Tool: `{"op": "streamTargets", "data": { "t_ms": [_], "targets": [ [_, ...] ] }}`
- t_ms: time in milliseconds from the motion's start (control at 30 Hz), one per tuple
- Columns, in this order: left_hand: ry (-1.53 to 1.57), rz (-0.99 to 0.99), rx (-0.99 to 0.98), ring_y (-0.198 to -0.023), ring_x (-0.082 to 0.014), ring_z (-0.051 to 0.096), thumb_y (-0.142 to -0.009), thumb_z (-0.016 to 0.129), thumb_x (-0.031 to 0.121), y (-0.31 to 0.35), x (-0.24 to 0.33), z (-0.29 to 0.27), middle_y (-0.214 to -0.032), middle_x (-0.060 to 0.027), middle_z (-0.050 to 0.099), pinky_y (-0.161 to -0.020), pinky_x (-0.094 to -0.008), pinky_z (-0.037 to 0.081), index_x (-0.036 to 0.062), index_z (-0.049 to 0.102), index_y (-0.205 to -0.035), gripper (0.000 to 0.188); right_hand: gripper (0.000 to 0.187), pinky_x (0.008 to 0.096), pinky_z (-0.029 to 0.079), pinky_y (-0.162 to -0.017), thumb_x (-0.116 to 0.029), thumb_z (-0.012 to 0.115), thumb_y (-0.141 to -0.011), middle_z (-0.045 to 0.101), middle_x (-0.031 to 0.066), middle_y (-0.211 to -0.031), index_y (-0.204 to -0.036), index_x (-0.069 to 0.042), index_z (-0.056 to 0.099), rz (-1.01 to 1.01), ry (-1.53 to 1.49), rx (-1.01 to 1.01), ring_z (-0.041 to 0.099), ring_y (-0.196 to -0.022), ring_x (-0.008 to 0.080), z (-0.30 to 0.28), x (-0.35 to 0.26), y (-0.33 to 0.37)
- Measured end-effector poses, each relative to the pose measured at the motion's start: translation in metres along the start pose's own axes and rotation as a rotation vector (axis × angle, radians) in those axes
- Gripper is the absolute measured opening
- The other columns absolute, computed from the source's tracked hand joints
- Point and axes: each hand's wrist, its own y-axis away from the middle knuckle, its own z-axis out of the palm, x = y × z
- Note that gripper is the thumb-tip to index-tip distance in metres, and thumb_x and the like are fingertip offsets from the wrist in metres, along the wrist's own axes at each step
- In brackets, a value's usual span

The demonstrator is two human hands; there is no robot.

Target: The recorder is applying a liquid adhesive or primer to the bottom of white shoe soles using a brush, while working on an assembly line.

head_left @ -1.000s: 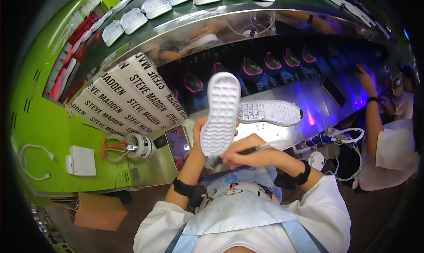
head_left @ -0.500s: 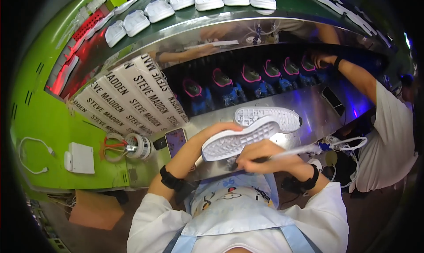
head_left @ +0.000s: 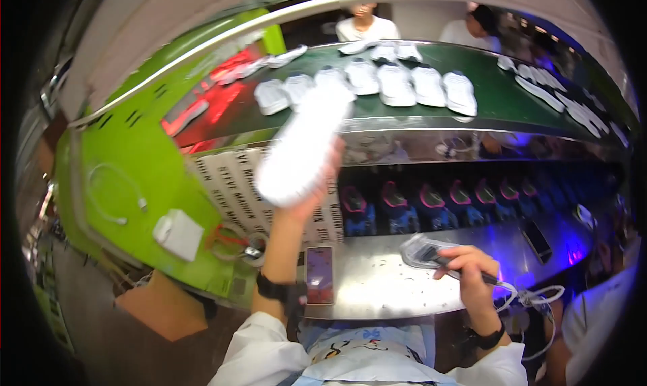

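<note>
My left hand is raised and closed around a white shoe sole, held up over the near edge of the green belt. It is smeared by motion, so I cannot tell if a second sole is with it. Lower right, my right hand grips a dark-handled tool. The tool's front meets a greyish, see-through object on the metal counter, whose kind I cannot make out. Several white soles stand in a row along the belt, beyond my left hand.
A phone lies at the counter's front edge; another dark one lies to the right. Printed boxes and tape rolls are at the left. Pink-rimmed dark shapes line the recess. Several people are nearby.
My left hand has swung up and forward with the sole. The other sole has gone from the counter. My right hand has moved right, away from the sole, and the view has tilted up.
</note>
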Motion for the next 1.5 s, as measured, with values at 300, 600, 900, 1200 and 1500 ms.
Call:
{"op": "streamTargets", "data": {
  "t_ms": [300, 600, 900, 1200, 1500],
  "targets": [
    [-2.469, 0.642, 1.467, -0.092, -0.0344, 0.059, -0.084, 0.055, 0.027, -0.032, 0.204, 0.055, -0.108, -0.0242, 0.058, -0.089, -0.0461, 0.041, -0.0042, 0.054, -0.109, 0.040, 0.021, 0.0313, 0.054, -0.072, 0.012, 0.061, -0.073, 0.058, 0.0195, -0.105, -0.092, 0.004, 0.059, 0.234, -0.089, 0.047, 0.066, -0.079, 0.0247, 0.031, 0.013, 0.014],
    [-1.652, 0.772, 0.521, -0.082, -0.0160, 0.059, -0.075, 0.052, 0.005, 0.053, 0.038, 0.069, -0.096, -0.0118, 0.060, -0.073, -0.0292, 0.051, -0.0044, 0.051, -0.109, 0.035, 0.025, 0.0283, 0.049, -0.063, 0.009, 0.057, -0.072, 0.062, 0.0225, -0.104, -0.097, 0.005, 0.059, 0.298, -0.202, 0.360, 0.060, -0.066, 0.0196, -0.006, 0.031, 0.016],
    [-0.567, -0.054, 0.520, -0.118, -0.0283, 0.048, -0.062, 0.050, 0.003, 0.120, -0.101, -0.148, -0.130, -0.0182, 0.046, -0.099, -0.0414, 0.040, -0.0008, 0.030, -0.136, 0.076, 0.024, 0.0256, 0.050, -0.066, 0.004, 0.062, -0.074, 0.065, 0.0169, -0.098, -0.098, 0.003, 0.064, 0.659, -0.128, 0.001, 0.061, -0.071, 0.0153, 0.020, 0.024, 0.030],
    [-0.023, 0.000, 0.572, -0.121, -0.0357, 0.043, -0.091, 0.038, 0.048, 0.118, -0.145, -0.172, -0.134, -0.0182, 0.043, -0.102, -0.0520, 0.033, 0.0072, 0.036, -0.135, 0.060, 0.021, 0.0293, 0.049, -0.080, -0.004, 0.063, -0.078, 0.066, 0.0157, -0.097, -0.098, 0.000, 0.065, 0.158, 0.310, -0.169, 0.064, -0.091, 0.0212, 0.054, 0.066, 0.053],
    [-0.039, 0.180, 0.502, -0.093, -0.0349, 0.057, -0.089, 0.038, 0.042, 0.106, -0.131, -0.169, -0.107, -0.0234, 0.056, -0.082, -0.0440, 0.050, 0.0013, 0.047, -0.123, 0.055, 0.021, 0.0277, 0.050, -0.075, -0.005, 0.066, -0.077, 0.068, 0.0096, -0.094, -0.098, -0.004, 0.067, 0.083, 0.377, -0.255, 0.065, -0.081, 0.0176, 0.056, 0.070, 0.032]
  ]
}}
